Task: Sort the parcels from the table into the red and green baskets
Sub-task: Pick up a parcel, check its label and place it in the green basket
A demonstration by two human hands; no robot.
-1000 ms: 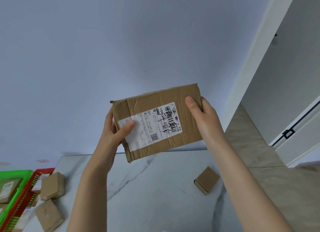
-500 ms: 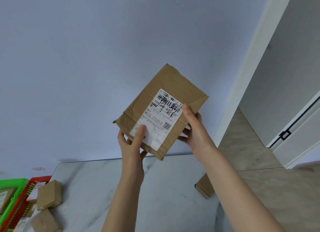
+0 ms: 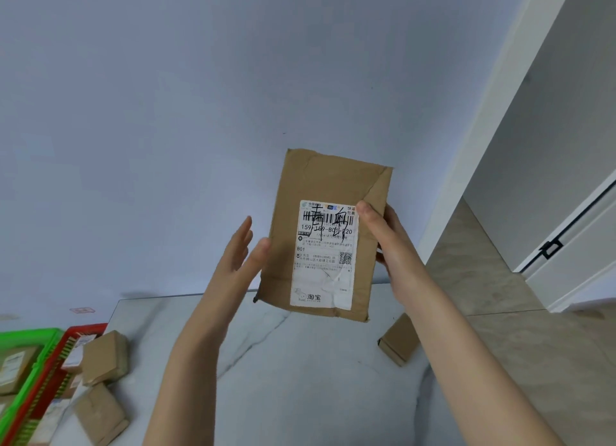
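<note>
Right grip (image 3: 390, 242) clamps the parcel (image 3: 328, 235) by its right long edge, thumb on the front beside the label (image 3: 325, 255), fingers behind. Left grip (image 3: 240, 259) is released, fingers straight, thumb at the left edge; contact unclear. The parcel stands upright in the air above the tabletop (image 3: 300, 379).

Judgement: flat, creased cardboard carried by one hand, so likely light. Semi-stiff, may flex mid-panel. Matte, not slippery. Take it by the long edges, not the creased top corner.

Beyond: loose boxes (image 3: 105, 357) beside the red basket (image 3: 83, 330) and green basket (image 3: 30, 335), and a small box (image 3: 398, 340) far right.
</note>
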